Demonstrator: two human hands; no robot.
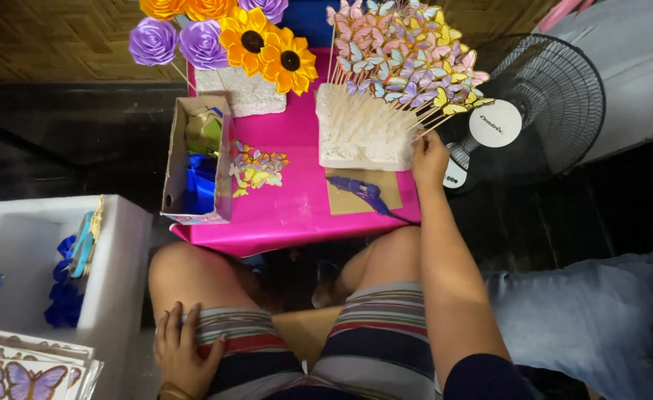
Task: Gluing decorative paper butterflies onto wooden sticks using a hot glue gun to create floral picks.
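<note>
Right hand is up at the right edge of the white foam block on the pink table, fingers pinched on a wooden skewer of one paper butterfly pick; it looks like the pick is being seated among the butterfly picks already crowding the block. Exact fingertip contact is partly hidden, so the pinch is a judgement. Left hand lies flat and relaxed on the left thigh, holding nothing. Step in hand reads as planting a pick into foam; a clean insert would call for a straight push without bending neighbouring sticks. Purple glue gun lies on a brown card just below the block, near the right hand. Loose cut butterflies sit mid-table. An open cardboard box stands on the table's left side with blue material inside. Paper flowers, purple, orange and sunflower yellow, stand in a second foam piece behind it. Printed butterfly sheets are stacked bottom left. A standing fan with a round white centre label stands right of the table.
</note>
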